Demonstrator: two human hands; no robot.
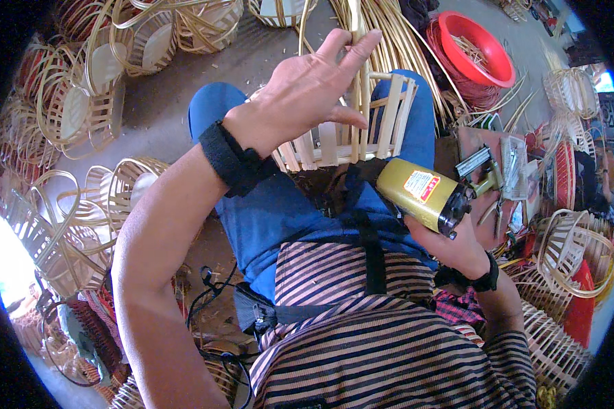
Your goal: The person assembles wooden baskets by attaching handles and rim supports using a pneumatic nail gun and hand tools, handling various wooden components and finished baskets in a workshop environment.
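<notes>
A small slatted basket [308,153] of pale wood strips rests between my knees, tilted. A cane strip [363,88] stands up along its side. My left hand [303,92] reaches over the basket and grips this strip, index finger and thumb lying across it at two heights. Below and to the right, my right hand [450,240] is wrapped around a yellow air staple gun [419,194] with a black end cap. The gun's nose is hidden beneath its body, close to the basket's lower edge. I cannot tell whether it touches the basket.
Finished baskets with looped handles [102,68] crowd the left side. Long cane strips [402,54] lie ahead, beside a red basin [474,51] holding small sticks. At the right stand a board with another tool [481,163] and a clear tray [514,167], with more baskets [566,249] beyond.
</notes>
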